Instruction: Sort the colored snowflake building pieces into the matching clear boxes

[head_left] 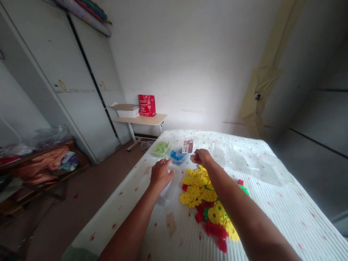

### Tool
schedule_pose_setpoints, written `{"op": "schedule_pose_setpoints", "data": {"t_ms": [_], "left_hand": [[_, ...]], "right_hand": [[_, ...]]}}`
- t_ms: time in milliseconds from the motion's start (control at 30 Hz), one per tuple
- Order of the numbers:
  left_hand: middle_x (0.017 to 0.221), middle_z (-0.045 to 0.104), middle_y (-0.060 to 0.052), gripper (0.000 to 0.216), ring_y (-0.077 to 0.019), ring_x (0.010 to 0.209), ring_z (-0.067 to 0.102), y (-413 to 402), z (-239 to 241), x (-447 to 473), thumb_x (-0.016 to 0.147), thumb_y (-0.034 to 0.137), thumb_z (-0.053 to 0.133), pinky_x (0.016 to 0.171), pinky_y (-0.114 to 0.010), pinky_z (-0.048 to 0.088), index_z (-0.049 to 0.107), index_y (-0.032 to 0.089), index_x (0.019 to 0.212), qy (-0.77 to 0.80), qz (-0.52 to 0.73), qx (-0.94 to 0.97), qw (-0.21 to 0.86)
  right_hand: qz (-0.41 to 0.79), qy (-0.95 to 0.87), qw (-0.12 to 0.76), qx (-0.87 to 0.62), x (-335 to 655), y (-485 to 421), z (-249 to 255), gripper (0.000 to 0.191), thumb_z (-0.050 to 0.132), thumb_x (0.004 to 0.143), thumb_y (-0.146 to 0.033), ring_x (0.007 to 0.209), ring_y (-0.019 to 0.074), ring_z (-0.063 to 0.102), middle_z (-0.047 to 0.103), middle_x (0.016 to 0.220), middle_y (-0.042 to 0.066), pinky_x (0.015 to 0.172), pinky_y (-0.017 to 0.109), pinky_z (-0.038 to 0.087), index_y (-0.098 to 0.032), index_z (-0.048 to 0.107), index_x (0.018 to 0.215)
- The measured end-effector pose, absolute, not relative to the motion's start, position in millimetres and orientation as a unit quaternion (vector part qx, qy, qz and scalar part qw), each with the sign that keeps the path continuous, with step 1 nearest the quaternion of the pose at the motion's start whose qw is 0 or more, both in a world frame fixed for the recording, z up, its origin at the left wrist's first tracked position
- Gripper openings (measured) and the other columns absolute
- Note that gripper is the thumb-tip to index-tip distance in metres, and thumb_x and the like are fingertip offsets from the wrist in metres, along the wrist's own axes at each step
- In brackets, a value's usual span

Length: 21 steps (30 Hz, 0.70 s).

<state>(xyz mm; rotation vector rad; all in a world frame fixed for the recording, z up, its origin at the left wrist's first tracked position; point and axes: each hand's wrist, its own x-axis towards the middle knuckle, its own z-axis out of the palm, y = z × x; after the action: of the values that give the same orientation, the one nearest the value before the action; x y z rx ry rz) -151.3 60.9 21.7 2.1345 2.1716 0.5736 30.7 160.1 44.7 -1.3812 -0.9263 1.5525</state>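
Observation:
My left hand [161, 174] reaches over the bed with thumb and fingers apart, just above a clear plastic container [164, 190] that it partly hides. Beyond it stand a clear box of light green pieces [161, 147] and a clear box of blue pieces [176, 155]. My right hand [201, 158] has its fingers pressed together, right of the box with a printed label [187, 146]; whatever is between the fingertips is hidden. Under my right forearm lies a pile of yellow flower-shaped plastic discs [194, 188], with red pieces [216, 230] and green discs [206, 214] among them.
Clear plastic containers [252, 161] lie on the right of the white ribbed bed cover [288, 217]. Past the far left corner, a small table [152, 119] bears a red bag [147, 105] and a white box [128, 112]. Cluttered shelves [46, 166] stand left.

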Motion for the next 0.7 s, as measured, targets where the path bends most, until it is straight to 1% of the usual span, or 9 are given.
{"op": "schedule_pose_setpoints", "data": {"t_ms": [100,200,300,400,500,567,700], "left_hand": [[0.125,0.059,-0.006,0.04,-0.0219,0.117,0.051,73,29,-153,0.08,0.023,0.052,0.1,-0.034,0.037,0.058,0.022,0.119,0.714,0.201,0.67,0.027],[0.121,0.063,-0.005,0.036,-0.0193,0.114,0.054,76,31,-153,0.083,0.022,0.048,0.099,-0.03,0.037,0.06,0.021,0.117,0.717,0.219,0.661,0.03],[0.118,0.064,-0.004,0.034,-0.0176,0.112,0.055,71,28,-150,0.084,0.021,0.045,0.098,-0.027,0.037,0.062,0.021,0.113,0.713,0.234,0.661,0.028],[0.117,0.065,-0.004,0.033,-0.0202,0.11,0.055,62,20,-147,0.082,0.028,0.049,0.097,-0.03,0.038,0.064,0.022,0.111,0.715,0.218,0.664,0.03],[0.12,0.063,-0.004,0.042,-0.0239,0.112,0.053,55,14,-146,0.077,0.038,0.056,0.094,-0.034,0.04,0.061,0.025,0.116,0.713,0.174,0.678,0.044],[0.12,0.063,-0.003,0.043,-0.0244,0.112,0.053,53,14,-148,0.076,0.041,0.057,0.093,-0.035,0.04,0.06,0.026,0.117,0.712,0.161,0.681,0.051],[0.119,0.064,-0.004,0.034,-0.0222,0.111,0.055,55,19,-161,0.081,0.031,0.049,0.096,-0.034,0.039,0.063,0.024,0.111,0.74,0.192,0.644,0.041]], "right_hand": [[0.622,-0.388,0.437,-0.521,40,149,50,0.009,0.049,0.08,-0.007,0.045,0.012,0.061,0.065,0.055,0.003,0.047,0.022,0.052,-0.014,0.051,0.075],[0.629,-0.408,0.443,-0.491,53,132,55,0.008,0.05,0.078,-0.008,0.048,0.0127,0.063,0.068,0.062,0.005,0.049,0.024,0.053,-0.016,0.051,0.074],[0.632,-0.429,0.445,-0.467,68,116,56,0.005,0.052,0.077,-0.011,0.048,0.0128,0.063,0.068,0.063,0.005,0.048,0.023,0.052,-0.016,0.051,0.075],[0.631,-0.443,0.445,-0.456,84,104,57,0.003,0.052,0.077,-0.014,0.05,0.0122,0.063,0.068,0.063,0.004,0.048,0.022,0.052,-0.017,0.052,0.077],[0.627,-0.441,0.447,-0.46,97,95,58,0.003,0.053,0.077,-0.016,0.05,0.0118,0.062,0.067,0.063,0.003,0.049,0.022,0.051,-0.017,0.052,0.08],[0.623,-0.439,0.456,-0.46,105,90,58,0.005,0.054,0.076,-0.018,0.051,0.0119,0.062,0.067,0.063,0.003,0.05,0.022,0.051,-0.018,0.052,0.081],[0.61,-0.449,0.467,-0.456,119,80,63,0.012,0.059,0.074,-0.025,0.053,0.0125,0.063,0.066,0.063,0.002,0.052,0.023,0.051,-0.019,0.051,0.082]]}}
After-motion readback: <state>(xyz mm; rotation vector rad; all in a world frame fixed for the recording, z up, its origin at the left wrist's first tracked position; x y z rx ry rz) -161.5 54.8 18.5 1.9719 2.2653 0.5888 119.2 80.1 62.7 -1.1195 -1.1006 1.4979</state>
